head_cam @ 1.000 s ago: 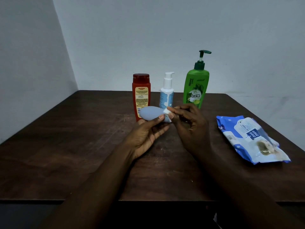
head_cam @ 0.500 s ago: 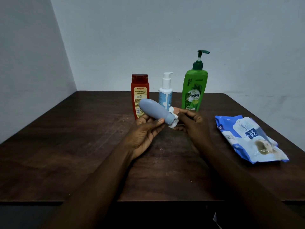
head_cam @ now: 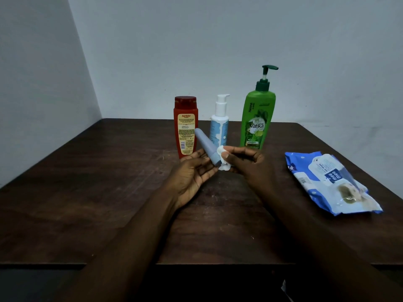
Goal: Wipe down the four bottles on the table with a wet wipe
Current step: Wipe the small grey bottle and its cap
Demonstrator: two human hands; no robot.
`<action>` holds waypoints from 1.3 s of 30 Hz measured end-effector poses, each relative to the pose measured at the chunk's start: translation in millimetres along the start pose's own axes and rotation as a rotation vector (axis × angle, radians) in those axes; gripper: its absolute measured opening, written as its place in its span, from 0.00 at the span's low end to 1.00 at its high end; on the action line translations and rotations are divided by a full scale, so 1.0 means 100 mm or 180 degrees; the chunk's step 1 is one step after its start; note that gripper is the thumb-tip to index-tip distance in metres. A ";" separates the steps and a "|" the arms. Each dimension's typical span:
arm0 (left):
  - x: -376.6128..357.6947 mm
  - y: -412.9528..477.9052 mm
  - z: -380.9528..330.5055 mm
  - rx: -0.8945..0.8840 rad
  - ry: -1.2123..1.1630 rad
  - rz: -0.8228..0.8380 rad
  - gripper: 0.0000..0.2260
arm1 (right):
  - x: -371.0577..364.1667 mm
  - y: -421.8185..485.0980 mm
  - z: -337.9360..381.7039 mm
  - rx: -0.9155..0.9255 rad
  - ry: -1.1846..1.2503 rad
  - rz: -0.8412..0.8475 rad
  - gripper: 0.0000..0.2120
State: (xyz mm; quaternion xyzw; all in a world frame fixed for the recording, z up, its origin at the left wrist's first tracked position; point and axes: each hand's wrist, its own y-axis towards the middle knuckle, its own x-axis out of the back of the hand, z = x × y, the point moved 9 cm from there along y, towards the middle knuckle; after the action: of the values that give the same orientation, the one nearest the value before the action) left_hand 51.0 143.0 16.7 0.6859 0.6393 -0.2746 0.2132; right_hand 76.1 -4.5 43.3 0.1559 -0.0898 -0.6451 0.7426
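My left hand (head_cam: 193,175) holds a grey-blue tube bottle (head_cam: 206,146) tilted, its flat end up to the left and its cap end low by my fingers. My right hand (head_cam: 250,166) pinches a crumpled white wet wipe (head_cam: 222,156) against the tube's cap end. Behind them stand a red bottle (head_cam: 185,125), a small white and blue pump bottle (head_cam: 219,125) and a tall green pump bottle (head_cam: 257,118) in a row on the dark wooden table (head_cam: 98,192).
A blue and white wet wipe pack (head_cam: 327,182) lies on the table to the right, its flap partly lifted. Grey walls close the table at the back and left. The table's front edge runs below my forearms.
The tube has swung from lying nearly level to steeply tilted, flat end raised. My right hand with the wipe stays at the cap end, now lower and closer to my left fingers.
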 end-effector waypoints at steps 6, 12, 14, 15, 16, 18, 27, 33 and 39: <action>-0.02 -0.02 0.00 0.0016 0.0089 -0.0038 0.18 | -0.01 0.00 0.02 0.0110 -0.0171 0.0077 0.11; -0.07 -0.04 -0.01 0.0004 -0.0167 0.0129 0.21 | 0.03 0.02 -0.11 -0.0178 -0.0173 -0.0050 0.08; -0.08 -0.04 -0.03 -0.0045 -0.0188 0.0175 0.19 | 0.02 0.02 -0.12 -0.0216 -0.0119 -0.0053 0.06; -0.09 -0.04 -0.04 -0.0084 -0.0186 0.0201 0.18 | 0.01 0.02 -0.11 -0.0232 -0.0070 -0.0051 0.05; -0.09 -0.05 -0.06 -0.0120 -0.0178 0.0218 0.18 | 0.01 0.01 -0.11 -0.0264 0.0012 -0.0058 0.04; -0.11 -0.06 -0.07 -0.0170 -0.0158 0.0214 0.16 | 0.00 0.00 -0.10 -0.0350 0.0252 -0.0091 0.05; -0.04 -0.08 -0.10 -0.0122 -0.0381 -0.0052 0.15 | -0.03 -0.04 0.05 -0.0136 0.0288 -0.0018 0.11; -0.03 -0.06 -0.07 -0.0083 -0.0361 -0.0022 0.18 | -0.10 -0.19 0.50 0.1429 -0.1186 -0.0056 0.12; -0.01 -0.07 -0.07 -0.0057 -0.0477 -0.0032 0.18 | -0.26 -0.33 0.60 0.2034 -0.1636 0.0166 0.14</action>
State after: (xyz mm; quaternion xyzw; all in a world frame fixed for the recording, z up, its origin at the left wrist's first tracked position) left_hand 44.8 147.4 23.2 0.6582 0.6275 -0.3205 0.2652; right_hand 21.1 10.3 89.7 0.2102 -0.4722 -0.5836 0.6264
